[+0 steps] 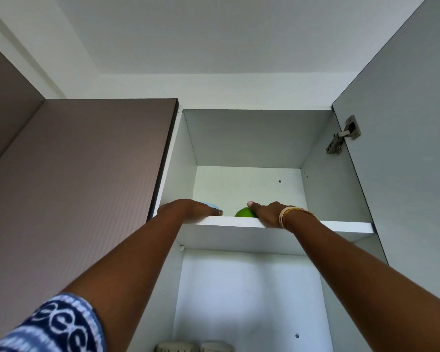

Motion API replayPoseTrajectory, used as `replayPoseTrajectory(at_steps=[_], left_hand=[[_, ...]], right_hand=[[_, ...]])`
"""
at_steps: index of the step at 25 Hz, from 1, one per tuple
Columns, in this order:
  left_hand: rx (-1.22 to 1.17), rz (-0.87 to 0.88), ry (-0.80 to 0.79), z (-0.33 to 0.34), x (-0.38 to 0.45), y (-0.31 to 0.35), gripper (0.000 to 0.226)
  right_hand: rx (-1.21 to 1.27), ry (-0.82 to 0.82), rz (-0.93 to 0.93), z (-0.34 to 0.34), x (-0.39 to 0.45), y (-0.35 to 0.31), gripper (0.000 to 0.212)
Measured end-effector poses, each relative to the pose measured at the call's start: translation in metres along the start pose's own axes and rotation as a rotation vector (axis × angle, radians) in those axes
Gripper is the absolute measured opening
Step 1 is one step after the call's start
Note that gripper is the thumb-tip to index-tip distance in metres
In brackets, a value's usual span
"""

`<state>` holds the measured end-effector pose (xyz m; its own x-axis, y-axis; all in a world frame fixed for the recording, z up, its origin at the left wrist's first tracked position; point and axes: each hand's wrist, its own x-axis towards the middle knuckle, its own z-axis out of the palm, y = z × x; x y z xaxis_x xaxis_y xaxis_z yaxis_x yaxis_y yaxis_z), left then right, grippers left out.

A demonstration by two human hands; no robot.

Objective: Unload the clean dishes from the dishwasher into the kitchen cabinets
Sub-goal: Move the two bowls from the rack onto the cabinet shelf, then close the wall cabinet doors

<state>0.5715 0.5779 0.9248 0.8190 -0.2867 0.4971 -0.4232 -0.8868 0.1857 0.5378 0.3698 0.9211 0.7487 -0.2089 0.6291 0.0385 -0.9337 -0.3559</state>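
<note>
Our left hand [188,208] lies palm down over a pale blue rounded dish [212,206] on the upper white shelf [315,224] of the open cabinet; whether its fingers curl round the dish we cannot tell, as the shelf edge hides them. Our right hand [267,213], with gold and white bangles [288,215] at the wrist, rests against a green rounded bowl [244,212], thumb raised above it; its grip is likewise hidden. The two dishes sit near each other between our hands. Below our arms, two pale cups [196,346] show on a lower level. Right of our right hand hangs the open grey door [404,123] with its metal hinge [343,135]; left of our left hand is a closed brown door [87,161].
</note>
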Motion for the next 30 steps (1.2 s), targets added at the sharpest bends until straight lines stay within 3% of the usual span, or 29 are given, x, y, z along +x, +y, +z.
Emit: replayPoseTrajectory(at_steps=[2,3,5,7,9,13,19,24,30], left_hand=[[-0.043,-0.132,0.126,0.006,0.003,-0.008,0.114],[-0.071,-0.186,0.234,0.011,-0.004,-0.007,0.122],[-0.034,-0.161,0.484,0.023,-0.030,-0.004,0.098],[0.185,0.007,0.656,0.048,-0.059,-0.006,0.078],[0.312,0.100,0.623,0.079,-0.088,-0.011,0.079],[0.447,0.120,0.542,0.105,-0.130,0.004,0.078],[0.462,0.186,0.612,0.096,-0.187,0.049,0.077],[0.558,0.250,0.592,0.092,-0.243,0.075,0.076],[0.496,0.328,0.587,0.081,-0.308,0.127,0.075]], right_hand=[[-0.121,0.086,-0.005,0.001,-0.014,0.006,0.086],[-0.164,0.143,-0.039,0.001,-0.021,0.009,0.085],[-0.260,0.282,-0.147,0.005,-0.039,0.018,0.079],[-0.405,0.414,-0.279,0.017,-0.061,0.034,0.073],[-0.484,0.458,-0.367,0.031,-0.086,0.051,0.076],[-0.468,0.420,-0.385,0.038,-0.127,0.067,0.076],[-0.432,0.459,-0.402,0.024,-0.187,0.075,0.074],[-0.455,0.452,-0.382,-0.003,-0.249,0.084,0.069],[-0.417,0.501,-0.338,-0.049,-0.327,0.095,0.067]])
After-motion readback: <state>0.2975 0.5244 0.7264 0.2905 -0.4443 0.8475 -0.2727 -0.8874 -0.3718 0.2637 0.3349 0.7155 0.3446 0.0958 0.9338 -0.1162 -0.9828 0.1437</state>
